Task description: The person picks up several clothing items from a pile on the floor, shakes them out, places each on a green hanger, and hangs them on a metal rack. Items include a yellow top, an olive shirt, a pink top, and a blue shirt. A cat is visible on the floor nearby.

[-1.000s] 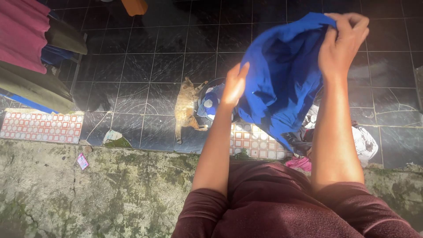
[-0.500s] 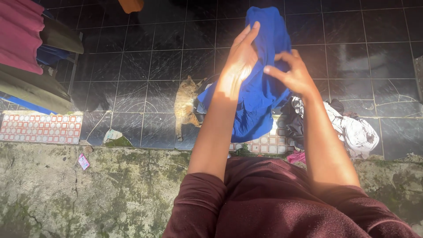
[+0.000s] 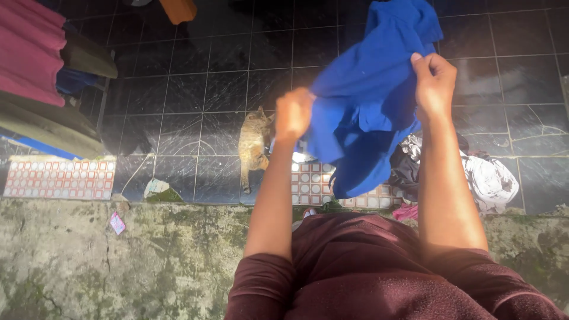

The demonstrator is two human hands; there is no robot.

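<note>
Both hands grip a blue cloth point(image 3: 367, 101)
Left hand point(image 3: 294, 114) and right hand point(image 3: 434, 80) pinch it shut, upper right (cat point(image 3: 253, 142) below)

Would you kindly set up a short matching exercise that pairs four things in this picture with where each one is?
Things:
1. blue garment
2. cat
3. pile of clothes
4. pink wrapper

Places:
A. lying on the mossy concrete ledge
B. held up between the left hand and the right hand
C. on the dark tiled floor, just left of the left hand
D. heaped on the floor beside the right forearm

Pairs: 1-B, 2-C, 3-D, 4-A
</note>
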